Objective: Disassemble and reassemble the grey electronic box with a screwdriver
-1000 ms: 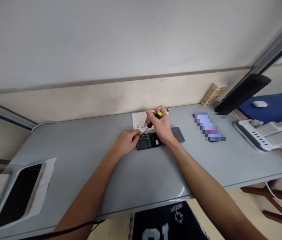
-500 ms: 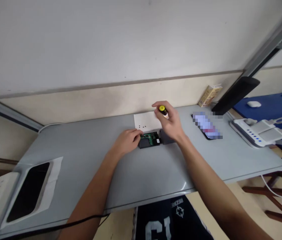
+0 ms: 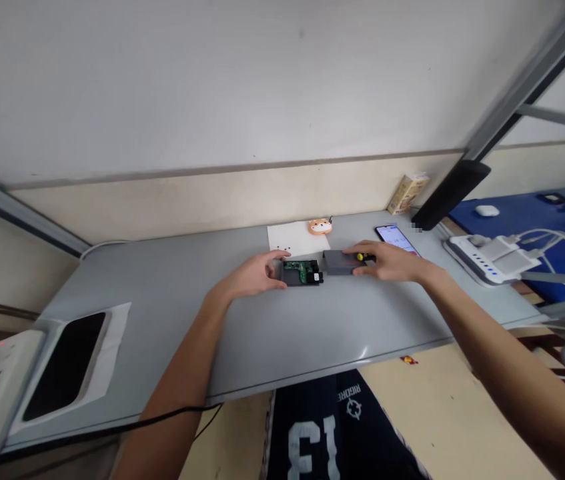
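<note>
My left hand (image 3: 257, 275) grips the left end of an open dark case with a green circuit board (image 3: 303, 271) inside, thumb at the near edge and fingers at the far edge. To its right lies a grey cover (image 3: 338, 261), close against the case's right end; I cannot tell if they touch. My right hand (image 3: 387, 261) has its fingers and thumb on the cover's right end. A small screwdriver with a yellow-capped black handle (image 3: 362, 257) is tucked in the same hand, its tip hidden. Several tiny dark screws (image 3: 285, 249) lie on white paper (image 3: 287, 236) behind the case.
An orange and white animal-faced case (image 3: 320, 227) sits on the paper's right corner. Farther right are a lit phone (image 3: 396, 239), a small carton (image 3: 407, 193) and a white charging station with cables (image 3: 487, 260). A black tablet-like device (image 3: 67, 363) lies at left.
My right hand has come down and right, from holding the screwdriver above the board to the grey cover. My left hand has spread round the case's end. The animal-faced case is now uncovered.
</note>
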Demonstrator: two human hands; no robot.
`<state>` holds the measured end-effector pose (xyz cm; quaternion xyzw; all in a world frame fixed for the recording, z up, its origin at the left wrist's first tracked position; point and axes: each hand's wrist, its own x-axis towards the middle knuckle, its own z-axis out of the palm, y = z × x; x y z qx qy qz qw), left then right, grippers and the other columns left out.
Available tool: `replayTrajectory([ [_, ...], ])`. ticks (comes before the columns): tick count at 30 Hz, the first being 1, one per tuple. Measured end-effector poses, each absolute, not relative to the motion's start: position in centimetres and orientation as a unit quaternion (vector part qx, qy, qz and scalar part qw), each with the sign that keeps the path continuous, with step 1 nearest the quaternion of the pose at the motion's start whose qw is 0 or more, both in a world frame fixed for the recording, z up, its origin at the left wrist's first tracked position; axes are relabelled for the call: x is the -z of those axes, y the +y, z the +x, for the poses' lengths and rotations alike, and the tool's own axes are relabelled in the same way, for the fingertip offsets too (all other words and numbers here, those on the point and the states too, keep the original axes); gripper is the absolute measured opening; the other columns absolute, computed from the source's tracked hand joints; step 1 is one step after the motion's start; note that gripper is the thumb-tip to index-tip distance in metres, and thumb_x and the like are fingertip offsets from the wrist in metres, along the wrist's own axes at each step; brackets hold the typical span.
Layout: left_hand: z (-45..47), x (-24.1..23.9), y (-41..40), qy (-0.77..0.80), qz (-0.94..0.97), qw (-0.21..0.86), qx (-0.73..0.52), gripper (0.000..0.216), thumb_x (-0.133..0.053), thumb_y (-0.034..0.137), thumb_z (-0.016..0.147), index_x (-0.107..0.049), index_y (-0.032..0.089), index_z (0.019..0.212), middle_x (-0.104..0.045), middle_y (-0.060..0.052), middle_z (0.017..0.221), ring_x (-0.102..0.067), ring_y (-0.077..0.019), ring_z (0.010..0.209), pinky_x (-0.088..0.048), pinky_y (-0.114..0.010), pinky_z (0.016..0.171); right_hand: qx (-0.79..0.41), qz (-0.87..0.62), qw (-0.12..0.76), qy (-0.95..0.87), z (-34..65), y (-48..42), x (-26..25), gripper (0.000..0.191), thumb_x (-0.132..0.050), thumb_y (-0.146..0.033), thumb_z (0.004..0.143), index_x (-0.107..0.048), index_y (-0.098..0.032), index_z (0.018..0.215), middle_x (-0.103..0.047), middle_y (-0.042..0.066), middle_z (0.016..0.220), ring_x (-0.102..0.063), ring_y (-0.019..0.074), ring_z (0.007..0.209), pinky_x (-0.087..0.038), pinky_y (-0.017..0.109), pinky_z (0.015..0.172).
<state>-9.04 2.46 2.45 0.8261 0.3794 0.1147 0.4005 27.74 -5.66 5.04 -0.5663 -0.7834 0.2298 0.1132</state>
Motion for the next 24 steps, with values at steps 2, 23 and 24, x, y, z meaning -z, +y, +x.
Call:
replayTrajectory([
  [2,-8.7,-2.0,2.5,0.378,0.825,0.4,-0.128,0.074,-0.081,0.041,0.077,-0.054,0.031,0.145,-0.061,0.003,0.076,-0.06,-0.0161,0.065,-0.047,-0.026,0.059,-0.264,-0.556,0.126,-0.778,27.3,-5.5,-5.5,0.053,-0.065,-0.053,0.089,-0.065,-0.035,0.139,-0.064,0.006,0.143,-0.065,0.0343,0.124,-0.052,0.051,0.105],
  [23,-5.9,-1.8,0.2,0.363,0.881,0.254,-0.165,0.073,-0.085,0.045,0.076,-0.056,0.033,0.142,-0.065,-0.006,0.131,-0.068,-0.0267,0.105,-0.054,-0.037,0.091,-0.253,-0.484,0.399,-0.737,20.3,-4.6,-5.7,0.035,-0.067,-0.048,0.091,-0.072,-0.029,0.119,-0.071,0.008,0.126,-0.067,0.0267,0.113,-0.053,0.043,0.095],
  [24,-5.7,-1.8,0.1,0.356,0.885,0.25,-0.168,0.067,-0.083,0.046,0.078,-0.057,0.032,0.138,-0.062,-0.006,0.136,-0.068,-0.0266,0.108,-0.053,-0.038,0.093,-0.255,-0.483,0.489,-0.68,20.0,-4.2,-6.1,0.032,-0.06,-0.051,0.095,-0.072,-0.027,0.112,-0.074,0.007,0.117,-0.069,0.0246,0.105,-0.054,0.041,0.091],
])
